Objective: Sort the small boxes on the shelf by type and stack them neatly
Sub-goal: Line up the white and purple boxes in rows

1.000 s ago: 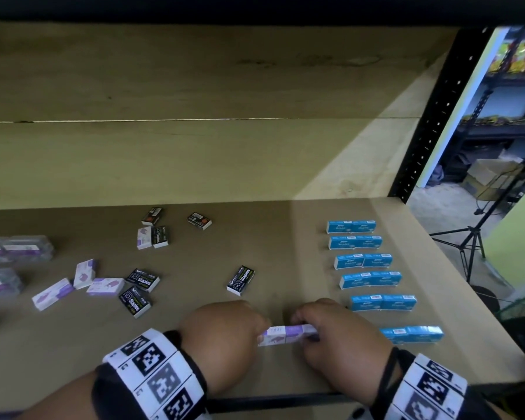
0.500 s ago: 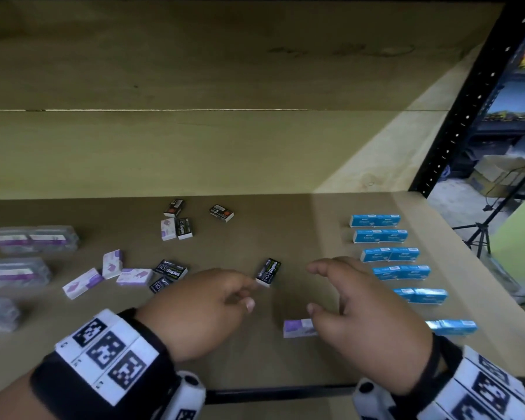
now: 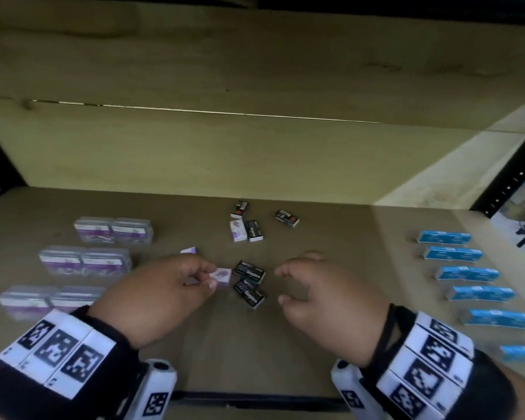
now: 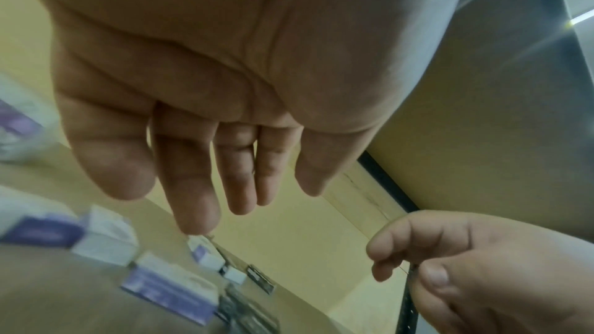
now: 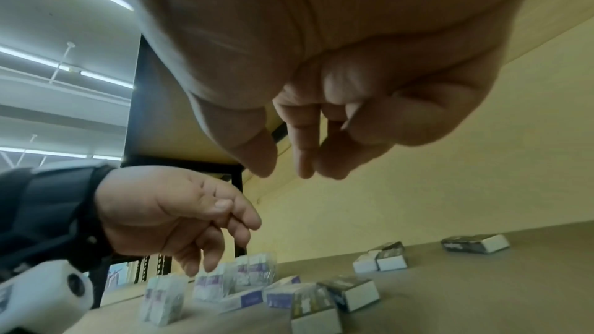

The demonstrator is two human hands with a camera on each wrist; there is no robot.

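On the brown shelf (image 3: 331,353), my left hand (image 3: 210,275) hovers with relaxed, downward-pointing fingers over a small purple-and-white box (image 3: 224,274); the left wrist view shows nothing in its grip. Another purple box (image 3: 190,251) peeks out behind its knuckles. Two black staple boxes (image 3: 249,271) lie between my hands. My right hand (image 3: 281,286) hangs just right of them, fingers loosely curled and empty (image 5: 289,172). Farther back sit a purple box (image 3: 237,231) and three black boxes (image 3: 287,218).
Several clear-wrapped purple packs (image 3: 114,230) stand in rows at the left. A column of blue boxes (image 3: 467,273) runs down the right side. Wooden back wall (image 3: 255,153) behind; black shelf post (image 3: 509,177) at right; shelf front edge (image 3: 255,398) near my wrists.
Both hands let go of the purple box they held at the shelf front and moved left and back. My view turned left; the left hand now hovers over the loose purple boxes.
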